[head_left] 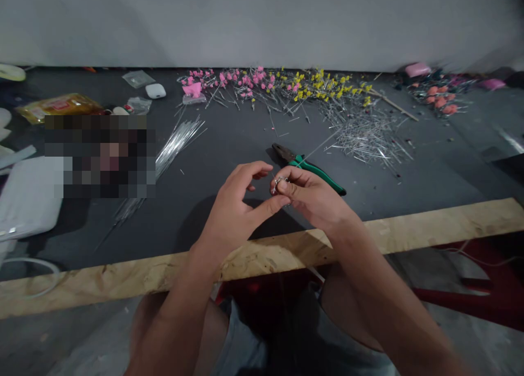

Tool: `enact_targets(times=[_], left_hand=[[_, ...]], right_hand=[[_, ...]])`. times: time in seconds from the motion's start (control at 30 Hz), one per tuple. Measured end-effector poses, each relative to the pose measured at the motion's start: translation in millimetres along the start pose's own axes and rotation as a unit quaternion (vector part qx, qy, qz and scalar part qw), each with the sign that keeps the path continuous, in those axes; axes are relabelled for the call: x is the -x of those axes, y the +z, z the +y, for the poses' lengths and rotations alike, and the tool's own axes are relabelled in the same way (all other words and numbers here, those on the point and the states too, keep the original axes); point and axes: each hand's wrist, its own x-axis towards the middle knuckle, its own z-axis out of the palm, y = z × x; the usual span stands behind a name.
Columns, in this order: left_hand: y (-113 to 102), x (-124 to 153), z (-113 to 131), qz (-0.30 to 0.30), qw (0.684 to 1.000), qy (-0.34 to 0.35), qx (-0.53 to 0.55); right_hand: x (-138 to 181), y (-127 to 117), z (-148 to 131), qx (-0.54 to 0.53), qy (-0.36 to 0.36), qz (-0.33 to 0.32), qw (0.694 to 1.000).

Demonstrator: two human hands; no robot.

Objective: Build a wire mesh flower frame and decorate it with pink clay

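My right hand [315, 193] pinches a small cluster of twisted silver wire [278, 185] between thumb and fingers. A long thin wire [319, 147] runs up and to the right from that hand. My left hand [241, 201] is just to the left, its fingers curved and apart. Its thumb tip reaches to the lower side of the wire cluster; whether it touches cannot be made out. Behind my right hand lie pliers [323, 178] with green handles and dark jaws, flat on the dark tabletop [229, 141].
Pink [245, 81] and yellow wire flowers [327, 87] line the back, with a loose wire pile [368, 133] in front. A straight wire bundle [180, 141] lies left, near a white case [155, 90]. Coral pieces [440, 99] sit far right. A wooden edge [262, 258] borders the front.
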Motion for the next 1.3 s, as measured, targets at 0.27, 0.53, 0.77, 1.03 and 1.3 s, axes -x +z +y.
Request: enact_targets(times=[0.27,0.53,0.77,1.03,1.3], left_hand=[[-4.6,0.5,0.1,-0.047,0.967,-0.041,0.246],[-17.3,-4.9,11.6,-0.225,0.918,-0.071,0.318],[-11.9,-1.6,13.2,-0.172,0.926,-0.079,0.327],[0.7,-4.7,12.6,-0.036,0.927,-0.187,0.322],[1.6,-6.0,6.6,0.054,0.94,-0.165,0.294]], right_hand=[[3.6,-6.0,-3.2,-0.087,0.062,-0.146,0.983],[6.5,0.2,3.8,-0.127,0.136,-0.261,0.947],[7.3,3.8,3.1,-0.159,0.175,-0.189,0.953],[-0.8,12.6,1.2,-0.033,0.14,-0.084,0.986],[3.0,1.9,-1.9,0.073,0.015,0.045,0.996]])
